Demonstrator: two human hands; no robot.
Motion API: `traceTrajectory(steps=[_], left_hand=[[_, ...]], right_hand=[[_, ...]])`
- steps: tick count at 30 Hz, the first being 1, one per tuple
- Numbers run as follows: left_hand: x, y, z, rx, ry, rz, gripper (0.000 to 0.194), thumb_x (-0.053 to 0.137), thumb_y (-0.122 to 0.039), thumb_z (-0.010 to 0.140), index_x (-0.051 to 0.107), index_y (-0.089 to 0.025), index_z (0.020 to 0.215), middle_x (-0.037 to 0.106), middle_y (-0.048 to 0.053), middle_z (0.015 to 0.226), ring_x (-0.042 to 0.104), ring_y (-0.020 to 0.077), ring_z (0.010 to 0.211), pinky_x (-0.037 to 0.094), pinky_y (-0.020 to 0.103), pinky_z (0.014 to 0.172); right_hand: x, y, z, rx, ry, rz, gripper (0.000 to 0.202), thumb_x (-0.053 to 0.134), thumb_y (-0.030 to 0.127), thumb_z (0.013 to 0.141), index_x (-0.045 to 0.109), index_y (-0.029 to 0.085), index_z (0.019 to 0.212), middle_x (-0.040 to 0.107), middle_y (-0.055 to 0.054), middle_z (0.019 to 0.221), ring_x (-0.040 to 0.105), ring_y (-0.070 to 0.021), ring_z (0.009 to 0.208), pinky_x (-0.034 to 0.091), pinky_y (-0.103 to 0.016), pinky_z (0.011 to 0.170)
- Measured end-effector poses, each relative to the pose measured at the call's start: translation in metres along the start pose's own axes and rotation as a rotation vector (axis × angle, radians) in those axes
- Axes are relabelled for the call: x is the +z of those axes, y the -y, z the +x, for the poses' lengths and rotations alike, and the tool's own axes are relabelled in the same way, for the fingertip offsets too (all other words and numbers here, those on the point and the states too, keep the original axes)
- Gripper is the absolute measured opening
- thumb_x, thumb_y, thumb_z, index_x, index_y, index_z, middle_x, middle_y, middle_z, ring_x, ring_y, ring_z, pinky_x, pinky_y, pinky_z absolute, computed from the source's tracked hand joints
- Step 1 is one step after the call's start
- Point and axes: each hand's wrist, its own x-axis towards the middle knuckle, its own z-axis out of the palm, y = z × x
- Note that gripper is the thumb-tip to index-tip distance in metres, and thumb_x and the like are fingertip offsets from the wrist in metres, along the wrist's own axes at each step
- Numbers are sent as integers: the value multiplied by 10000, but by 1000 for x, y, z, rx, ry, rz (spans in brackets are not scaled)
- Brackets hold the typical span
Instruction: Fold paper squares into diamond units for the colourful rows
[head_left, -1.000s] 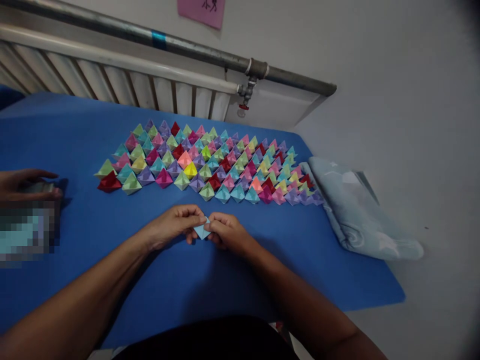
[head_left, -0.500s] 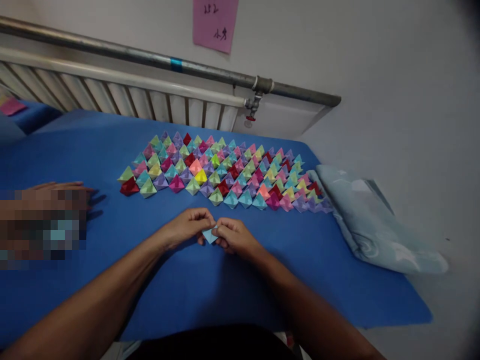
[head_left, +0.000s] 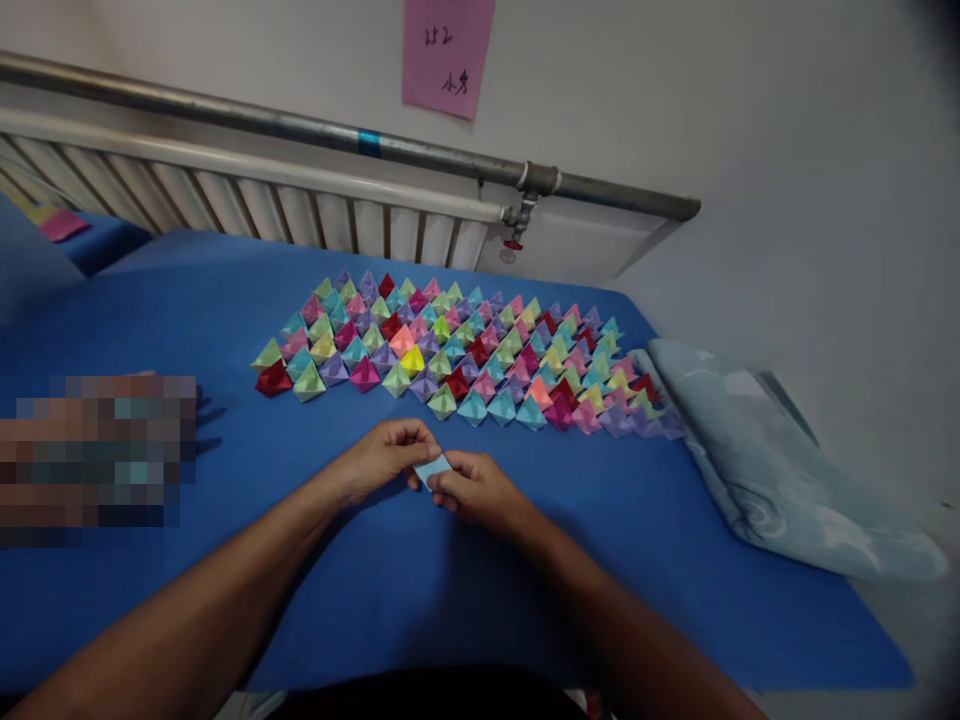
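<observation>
A small piece of light-blue folded paper [head_left: 433, 468] is pinched between my two hands, just above the blue table. My left hand [head_left: 391, 455] grips its upper left side, fingers curled behind it. My right hand [head_left: 476, 484] holds the lower right side, the thumb lying on the paper's face. Beyond my hands stand rows of folded paper boats [head_left: 442, 402] in red, pink, purple, green, yellow and blue, packed close together. Neither hand touches them.
The blue tabletop [head_left: 360, 610] runs up to a radiator [head_left: 292, 210] and a metal pipe [head_left: 450, 160]. A folded pale-blue cloth [head_left: 780, 470] lies at the right. Another person's hands [head_left: 97, 450], blurred out, are at the left. A pink note [head_left: 448, 60] hangs on the wall.
The light-blue paper has turned in my fingers, showing a squarer face. My right hand has shifted slightly right and down. The whole view has moved a little.
</observation>
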Motion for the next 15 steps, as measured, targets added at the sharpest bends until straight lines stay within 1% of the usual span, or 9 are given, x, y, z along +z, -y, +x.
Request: traceTrajectory(steps=[6,11,13,15], left_hand=[[0,1,1,4,-1,7,356,722,-478,711,599,-146,758,596,-13,640,576,109,524,468,260,538],[-4,-1,0,-16,3,14,349,727,-467,684,603,-149,757,609,-13,627,577,109,498,464,260,534],[-6,-2,-1,-23,2,17,340,729,-461,679,607,-151,747,605,-18,628,568,102,491,467,258,530],[-7,-2,-1,-41,9,38,332,728,-457,680,616,-151,750,601,-23,631,556,93,479,467,254,523]], right_hand=[[-1,-5,3,-20,-19,10,102,544,242,735,556,184,652,510,69,511,383,-45,412,278,-184,423],[-2,-2,2,25,-33,47,117,561,294,721,550,186,677,496,80,484,366,-39,364,266,-175,368],[-3,-1,2,12,-54,97,127,575,317,714,548,193,719,506,87,480,370,-43,344,270,-171,347],[-4,-2,4,-24,-76,151,160,596,302,685,541,208,802,520,102,476,376,-51,326,275,-165,332]])
